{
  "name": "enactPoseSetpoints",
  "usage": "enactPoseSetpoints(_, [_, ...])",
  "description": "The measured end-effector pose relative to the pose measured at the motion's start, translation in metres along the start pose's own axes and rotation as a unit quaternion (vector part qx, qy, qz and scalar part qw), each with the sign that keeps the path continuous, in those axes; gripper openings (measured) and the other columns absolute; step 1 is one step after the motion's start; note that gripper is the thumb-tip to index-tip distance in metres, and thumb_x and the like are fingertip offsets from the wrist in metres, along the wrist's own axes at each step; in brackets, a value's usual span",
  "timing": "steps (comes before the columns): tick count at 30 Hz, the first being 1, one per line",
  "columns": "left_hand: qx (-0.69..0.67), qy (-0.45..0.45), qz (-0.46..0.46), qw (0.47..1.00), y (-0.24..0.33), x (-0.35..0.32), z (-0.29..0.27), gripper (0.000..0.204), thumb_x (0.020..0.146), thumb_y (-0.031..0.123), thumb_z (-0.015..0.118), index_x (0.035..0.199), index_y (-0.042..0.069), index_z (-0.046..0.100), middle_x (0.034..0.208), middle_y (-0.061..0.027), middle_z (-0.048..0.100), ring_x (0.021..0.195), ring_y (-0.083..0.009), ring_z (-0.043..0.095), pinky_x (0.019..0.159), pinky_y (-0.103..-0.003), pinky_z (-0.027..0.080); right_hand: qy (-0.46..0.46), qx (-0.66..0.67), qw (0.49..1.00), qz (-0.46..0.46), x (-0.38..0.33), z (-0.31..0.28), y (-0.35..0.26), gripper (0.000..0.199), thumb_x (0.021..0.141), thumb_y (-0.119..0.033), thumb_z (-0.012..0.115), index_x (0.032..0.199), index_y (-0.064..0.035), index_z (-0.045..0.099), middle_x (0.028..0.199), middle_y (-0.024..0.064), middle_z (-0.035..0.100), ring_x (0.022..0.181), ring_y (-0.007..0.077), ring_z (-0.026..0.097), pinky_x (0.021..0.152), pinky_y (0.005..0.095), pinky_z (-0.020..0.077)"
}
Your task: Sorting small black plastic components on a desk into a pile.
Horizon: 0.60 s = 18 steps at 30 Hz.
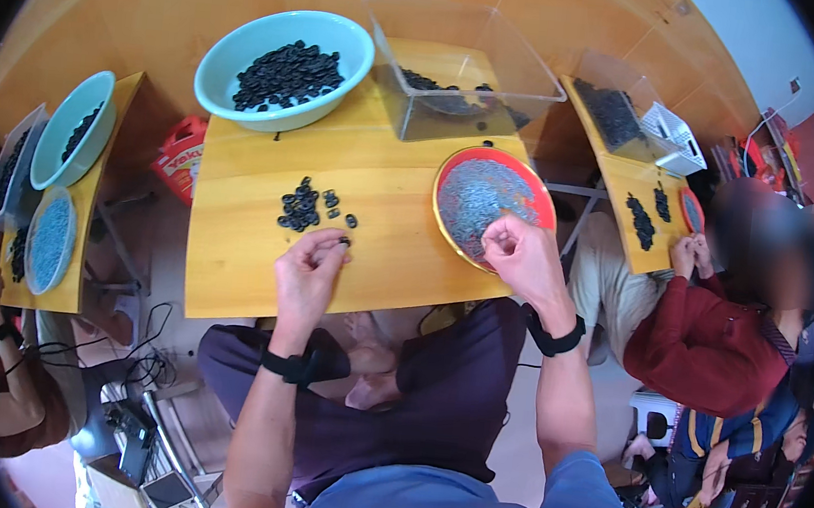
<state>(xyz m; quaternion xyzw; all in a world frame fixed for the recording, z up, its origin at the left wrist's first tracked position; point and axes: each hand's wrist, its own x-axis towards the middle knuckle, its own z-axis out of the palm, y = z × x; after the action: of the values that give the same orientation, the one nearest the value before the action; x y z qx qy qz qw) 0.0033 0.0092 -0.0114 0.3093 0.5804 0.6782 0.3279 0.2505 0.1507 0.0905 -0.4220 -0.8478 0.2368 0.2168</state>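
The left hand [309, 266] pinches one small black ring between its fingertips, just near of a loose pile of black rings [306, 207] on the wooden worktop [229, 266]; the pile lies straight beyond it, too many to count. The right hand [519, 253] closes its fingertips on the tiny grey pieces at the near rim of the red plate [545, 201]; what it grips is too small to tell. Farther off stand one teal bowl [241, 42] of rings and one clear tub [462, 93].
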Motion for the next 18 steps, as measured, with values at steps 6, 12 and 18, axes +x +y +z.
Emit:
enactPoseSetpoints(6, [0.067, -0.001, 0.012, 0.998, 0.002, -0.002, -0.005, 0.017, 0.089, 0.002, 0.069, 0.105, -0.003, 0.07, 0.089, -0.0079, 0.073, 0.076, -0.0086, 0.067, 0.07, -0.023, 0.053, -0.055, 0.226, 0.972, -0.036, 0.003, 0.07, -0.053, 0.005, 0.086, -0.003, 0.067, 0.089, 0.0014, 0.067, 0.075, 0.0085, 0.072, 0.069, 0.011, 0.07, 0.063, 0.0262, 0.0552])
enactPoseSetpoints(12, [0.136, -0.02, 0.015, 0.99, 0.01, -0.003, -0.002, 0.017, 0.091, 0.001, 0.067, 0.106, -0.005, 0.07, 0.087, -0.0063, 0.072, 0.079, -0.0089, 0.067, 0.072, -0.023, 0.054, -0.046, 0.237, 0.969, -0.044, 0.015, 0.13, -0.048, 0.006, 0.088, -0.001, 0.066, 0.091, 0.0032, 0.067, 0.081, 0.0098, 0.073, 0.072, 0.0115, 0.07, 0.065, 0.0254, 0.0546])
enactPoseSetpoints(18, [0.173, -0.017, 0.028, 0.984, 0.011, -0.003, 0.0, 0.016, 0.09, 0.002, 0.068, 0.105, -0.004, 0.071, 0.082, -0.0042, 0.072, 0.074, -0.0068, 0.064, 0.069, -0.023, 0.052, -0.065, 0.368, 0.927, 0.009, 0.014, 0.142, -0.041, 0.005, 0.089, 0.003, 0.064, 0.094, 0.0036, 0.065, 0.083, 0.0062, 0.07, 0.074, 0.0108, 0.069, 0.068, 0.025, 0.054])
